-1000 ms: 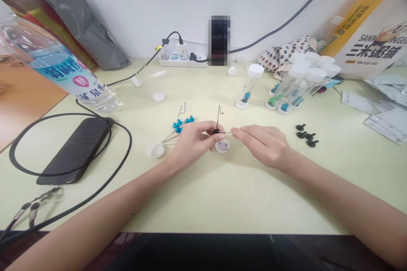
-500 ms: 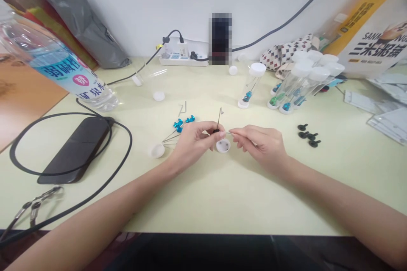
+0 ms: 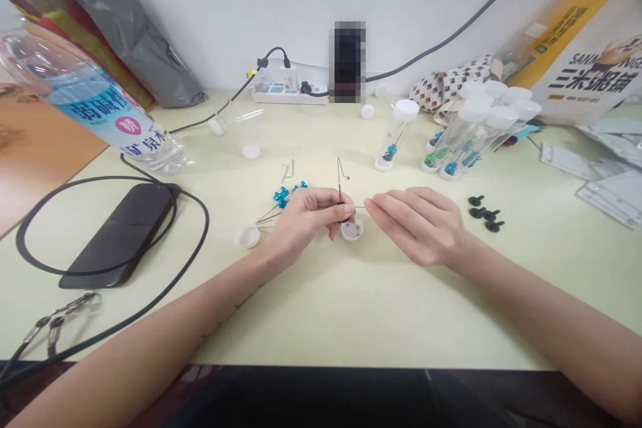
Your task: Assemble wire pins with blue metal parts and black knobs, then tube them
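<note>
In the head camera's view, the left hand (image 3: 308,217) held a small black part (image 3: 344,212) pinched between thumb and fingers above a pale table (image 3: 361,307), a bent wire (image 3: 340,177) rising from it. The right hand (image 3: 421,224), its fingers drawn narrow and nearly straight, gripped the end of a thin metal rod (image 3: 360,207) that pointed toward the left fingertips, which hid much of the part. Beneath sat a shallow white cap (image 3: 352,232) with dark dots inside. The left hand partly blocked a cluster of blue metal pieces (image 3: 281,196), with small metal pins (image 3: 292,168) behind them and a second white cap (image 3: 248,237) near thin wires (image 3: 268,217). Black pieces (image 3: 485,213) lay beyond the right hand. Farther back stood a lone capped tube (image 3: 394,140) and a crowded group of tubes (image 3: 476,140), before a yellow-and-white bag (image 3: 582,73). At left, a black cable (image 3: 207,214) looped across a dark slab-shaped device (image 3: 118,237) near a water bottle (image 3: 115,110), while a power strip (image 3: 295,99) lay along the wall (image 3: 200,13)
</note>
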